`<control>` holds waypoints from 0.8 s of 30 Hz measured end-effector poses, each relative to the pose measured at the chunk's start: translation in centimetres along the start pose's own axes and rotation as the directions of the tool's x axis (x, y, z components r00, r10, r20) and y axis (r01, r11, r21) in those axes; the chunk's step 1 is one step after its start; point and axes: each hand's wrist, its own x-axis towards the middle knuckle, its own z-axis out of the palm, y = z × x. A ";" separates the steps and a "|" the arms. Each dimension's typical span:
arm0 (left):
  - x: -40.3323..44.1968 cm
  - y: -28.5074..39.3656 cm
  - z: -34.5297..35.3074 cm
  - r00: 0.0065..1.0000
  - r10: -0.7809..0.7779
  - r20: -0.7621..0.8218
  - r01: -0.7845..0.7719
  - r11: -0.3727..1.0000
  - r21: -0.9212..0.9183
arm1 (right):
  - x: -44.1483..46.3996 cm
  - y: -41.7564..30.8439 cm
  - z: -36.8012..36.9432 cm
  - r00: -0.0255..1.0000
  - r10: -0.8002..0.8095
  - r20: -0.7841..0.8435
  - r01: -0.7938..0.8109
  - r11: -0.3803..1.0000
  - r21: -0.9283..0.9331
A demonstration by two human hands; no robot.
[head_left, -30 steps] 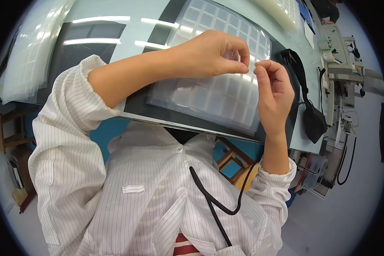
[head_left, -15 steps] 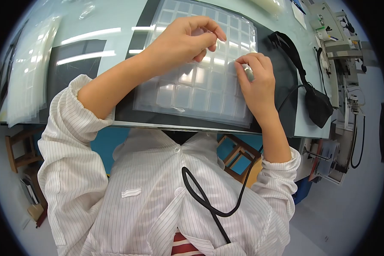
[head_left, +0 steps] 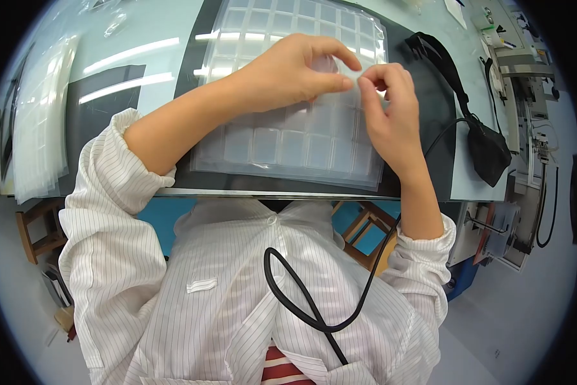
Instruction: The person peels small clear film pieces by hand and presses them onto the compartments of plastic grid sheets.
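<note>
A stack of transparent plastic sheets with rows of square pockets [head_left: 292, 149] lies on the dark mat, glossy with reflections. Over its middle hovers my left hand [head_left: 298, 70], thumb and index finger apart in a C shape that points right. My right hand [head_left: 392, 119] is at the stack's right side, its thumb and index fingertip pinched together close to the left fingertips. Whatever that pinch holds, if anything, is too small or too transparent to make out. The left hand's lower fingers are partly hidden behind its thumb.
At the left edge of the table lies another pile of transparent plastic sheets [head_left: 41, 122]. A black pouch with a strap [head_left: 487, 154] sits right of the mat [head_left: 439, 144]. A black cable [head_left: 359, 301] hangs across my striped coat. Equipment stands at far right.
My left hand has moved right, its thumb and index finger now spread near the right fingertips. My right hand has shifted slightly up and right. The view has tilted a little.
</note>
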 end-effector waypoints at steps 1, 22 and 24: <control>0.0 0.2 0.0 0.998 0.002 0.065 -0.002 1.000 0.002 | -0.1 -0.2 -0.4 0.998 0.055 -0.042 -0.047 0.983 0.177; -0.1 -0.1 -0.1 0.996 -0.092 0.009 0.092 0.965 -0.246 | -2.1 1.4 -1.4 0.997 -0.066 -0.032 0.057 0.972 -0.229; -0.1 0.0 -0.1 0.996 -0.092 0.006 0.091 0.967 -0.239 | -2.0 1.3 -1.6 0.999 -0.036 -0.004 0.034 0.981 -0.192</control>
